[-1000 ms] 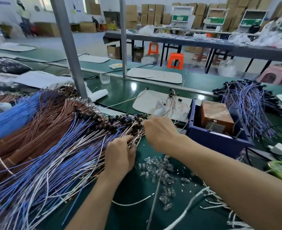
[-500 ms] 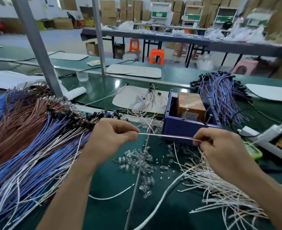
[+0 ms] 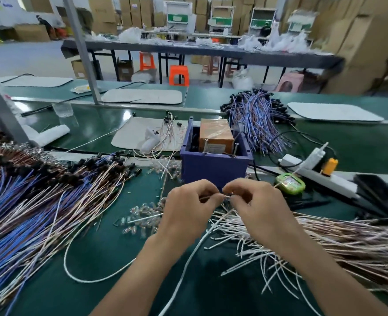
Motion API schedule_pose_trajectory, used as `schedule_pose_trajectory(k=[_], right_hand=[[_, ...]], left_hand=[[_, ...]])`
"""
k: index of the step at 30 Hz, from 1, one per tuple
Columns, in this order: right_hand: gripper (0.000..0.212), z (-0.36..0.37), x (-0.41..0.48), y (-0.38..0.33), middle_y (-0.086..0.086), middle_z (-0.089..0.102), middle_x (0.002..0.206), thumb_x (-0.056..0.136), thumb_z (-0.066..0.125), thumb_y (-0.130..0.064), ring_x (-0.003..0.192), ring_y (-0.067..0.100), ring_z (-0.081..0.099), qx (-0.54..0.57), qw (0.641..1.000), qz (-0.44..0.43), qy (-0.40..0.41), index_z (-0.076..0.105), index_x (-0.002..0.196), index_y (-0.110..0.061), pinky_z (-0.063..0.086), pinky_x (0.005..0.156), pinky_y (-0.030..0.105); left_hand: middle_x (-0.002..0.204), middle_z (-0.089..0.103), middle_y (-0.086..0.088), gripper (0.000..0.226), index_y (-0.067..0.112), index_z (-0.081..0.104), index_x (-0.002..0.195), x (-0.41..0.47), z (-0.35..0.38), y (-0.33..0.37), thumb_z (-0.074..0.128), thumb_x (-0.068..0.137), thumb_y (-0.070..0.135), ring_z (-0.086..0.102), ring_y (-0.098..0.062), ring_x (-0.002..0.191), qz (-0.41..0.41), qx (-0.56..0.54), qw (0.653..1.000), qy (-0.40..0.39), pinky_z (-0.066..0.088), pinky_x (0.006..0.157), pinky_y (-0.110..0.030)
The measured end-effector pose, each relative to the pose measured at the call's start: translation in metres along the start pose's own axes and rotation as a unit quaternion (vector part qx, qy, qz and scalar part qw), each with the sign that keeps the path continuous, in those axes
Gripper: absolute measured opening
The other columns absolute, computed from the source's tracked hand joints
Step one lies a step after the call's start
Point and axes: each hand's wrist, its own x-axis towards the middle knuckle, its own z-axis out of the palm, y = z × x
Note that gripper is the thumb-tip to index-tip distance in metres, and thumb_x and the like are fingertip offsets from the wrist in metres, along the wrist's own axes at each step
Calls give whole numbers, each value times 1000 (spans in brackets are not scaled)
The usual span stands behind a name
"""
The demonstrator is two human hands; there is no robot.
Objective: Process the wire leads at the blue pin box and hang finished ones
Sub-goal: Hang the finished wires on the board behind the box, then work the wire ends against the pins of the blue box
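Blue pin box (image 3: 213, 168), green table (image 3: 111, 258), orange stool (image 3: 179, 75), blue-and-white wire leads (image 3: 24, 215)

Bare forearms, bare left hand (image 3: 188, 215), bare right hand (image 3: 262, 213).

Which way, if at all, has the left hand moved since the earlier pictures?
Yes: rightward. The left hand, pinching a wire lead, was left of the blue pin box; now it is in front of it.

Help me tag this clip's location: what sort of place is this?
Probably a wire-harness assembly workshop: heaps of wire leads on a long green workbench, a blue pin box, stacked cardboard cartons behind.
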Motion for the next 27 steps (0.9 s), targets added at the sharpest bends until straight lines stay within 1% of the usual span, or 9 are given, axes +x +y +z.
schedule_pose_trajectory(k=[3,5,11,14,15,17,20,24,27], right_hand=[[19,-1,6,7,-14,71,68,90,70,-14,64,-1,62,32,999,29,-4,76,81,-31,44,60,12],[20,-1,8,14,-15,69,62,87,74,-15,55,-1,58,47,998,45,3,74,73,-30,41,54,12],[21,3,14,27,-3,72,64,90,70,-12,47,1,51,128,987,97,4,76,74,-24,40,48,17],[22,5,21,33,-1,73,65,91,69,-11,51,6,54,157,979,128,24,76,74,-23,46,52,27],[22,5,23,35,-3,73,66,91,70,-13,54,9,58,158,977,136,36,76,74,-24,51,56,32],[20,7,24,38,-7,74,68,89,72,-17,63,14,66,154,975,148,54,77,75,-29,56,67,37],[20,11,25,36,-14,75,71,87,72,-21,62,6,65,148,976,159,35,78,75,-37,54,68,33],[31,19,25,30,-5,76,71,94,64,-17,50,2,51,195,963,185,16,79,76,-37,42,60,31],[31,25,25,26,1,74,70,100,61,-18,57,8,50,276,936,220,11,80,76,-18,40,59,27]], left_hand=[[73,69,28,16,37,69,75,-3,8,-2,81,85,37,66,5,70,-22,-9,1000,0,44,62,-8],[71,69,28,20,39,68,73,-4,9,-6,82,85,32,66,6,68,-31,-13,999,-8,42,61,-5],[71,75,19,24,44,77,85,2,-13,-28,84,83,21,69,2,65,-89,-61,994,-21,48,60,-9],[72,77,5,21,36,82,82,12,-39,-44,86,76,16,63,-1,55,-183,-163,969,16,48,51,-14],[72,77,0,17,31,83,81,14,-50,-50,86,74,15,57,-3,49,-219,-236,946,26,44,46,-14],[74,73,-7,13,23,83,80,15,-70,-60,89,68,23,49,-4,44,-268,-409,872,14,40,42,-13],[74,71,-2,45,18,81,83,12,-81,-69,104,49,37,55,-5,46,-272,-558,783,-37,46,48,-14],[89,75,-1,37,15,79,97,9,-76,-73,97,68,29,70,-5,70,-187,-700,687,-62,59,70,-17],[95,76,-1,33,15,79,105,8,-72,-73,92,75,17,73,-6,79,-159,-755,631,-84,60,76,-17]])
